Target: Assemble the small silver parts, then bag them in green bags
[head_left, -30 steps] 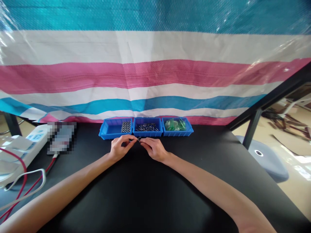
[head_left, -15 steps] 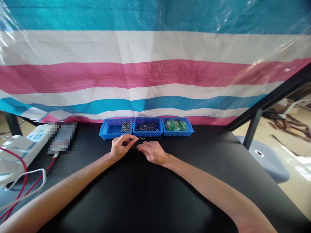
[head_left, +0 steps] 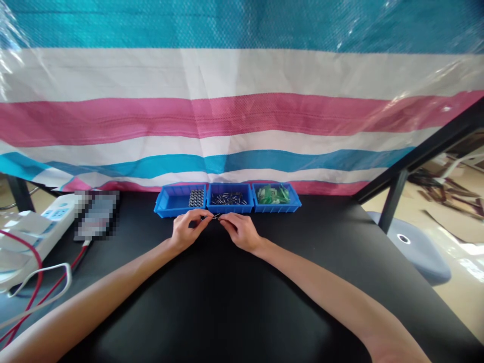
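My left hand is closed in a pinch on a small, thin metal piece in front of the blue bins. My right hand meets it from the right, thumb and forefinger pinched at the other end of the metal piece. Fingertips cover much of it, so its exact kind does not show. Just behind the hands, the middle blue bin holds many short dark metal pins. The left blue bin has upright metal cylinders packed at its right end. Green and clear pieces fill the right bin.
The black tabletop extends around both arms. At the left lie a white power strip, red and white cables and a pixelated device. A striped sheet hangs behind the bins; a grey stool stands right.
My right hand has moved slightly up, and its fingertips now meet the metal piece at my left hand. The thin rod that stuck out leftward from my right fingers no longer shows. My left hand stays nearly still.
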The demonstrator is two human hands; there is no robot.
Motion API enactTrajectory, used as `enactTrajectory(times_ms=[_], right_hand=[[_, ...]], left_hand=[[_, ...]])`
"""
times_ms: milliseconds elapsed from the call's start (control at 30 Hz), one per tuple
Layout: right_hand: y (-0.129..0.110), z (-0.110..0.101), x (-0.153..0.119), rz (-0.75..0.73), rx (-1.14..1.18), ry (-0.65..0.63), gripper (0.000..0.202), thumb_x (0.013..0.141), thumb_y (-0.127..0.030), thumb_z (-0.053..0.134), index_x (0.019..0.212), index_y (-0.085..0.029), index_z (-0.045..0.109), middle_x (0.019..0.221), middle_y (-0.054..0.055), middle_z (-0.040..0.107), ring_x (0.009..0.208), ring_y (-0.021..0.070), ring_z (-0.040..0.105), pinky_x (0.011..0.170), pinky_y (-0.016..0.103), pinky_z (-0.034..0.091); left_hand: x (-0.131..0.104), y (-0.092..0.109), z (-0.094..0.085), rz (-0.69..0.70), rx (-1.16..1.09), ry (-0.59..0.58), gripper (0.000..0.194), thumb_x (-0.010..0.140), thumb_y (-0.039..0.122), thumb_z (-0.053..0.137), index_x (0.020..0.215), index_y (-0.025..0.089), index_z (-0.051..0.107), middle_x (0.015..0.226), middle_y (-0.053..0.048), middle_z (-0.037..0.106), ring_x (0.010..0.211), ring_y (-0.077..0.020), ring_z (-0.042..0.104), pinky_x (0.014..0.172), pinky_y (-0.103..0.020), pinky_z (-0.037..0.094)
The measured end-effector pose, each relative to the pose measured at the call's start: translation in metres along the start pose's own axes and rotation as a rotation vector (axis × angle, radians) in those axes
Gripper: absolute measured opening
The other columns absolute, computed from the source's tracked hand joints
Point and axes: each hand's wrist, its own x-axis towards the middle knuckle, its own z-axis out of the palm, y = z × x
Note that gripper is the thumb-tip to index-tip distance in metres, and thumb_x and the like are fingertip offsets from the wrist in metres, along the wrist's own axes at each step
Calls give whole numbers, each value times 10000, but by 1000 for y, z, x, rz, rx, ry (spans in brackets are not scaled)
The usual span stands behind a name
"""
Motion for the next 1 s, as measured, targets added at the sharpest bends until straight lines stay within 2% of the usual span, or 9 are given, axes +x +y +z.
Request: enactTrajectory(times_ms=[533,1000], right_hand=[[0,-1,1,-17,-8,-34,170,955,-231,504,996,-171,658,952,67,717,861,175,693,783,266,547],[2,-1,0,-27,-20,-99,172,965,-243,478,990,-188,639,932,54,712,813,167,683,715,250,528]], left_hand=[[-2,-1,0,-27,12,-8,130,807,178,699,926,186,647,798,4,747,523,-75,613,553,-196,504],[-2,-1,0,-7,6,-19,127,807,175,702,923,194,655,799,14,748,516,-67,609,541,-188,498]])
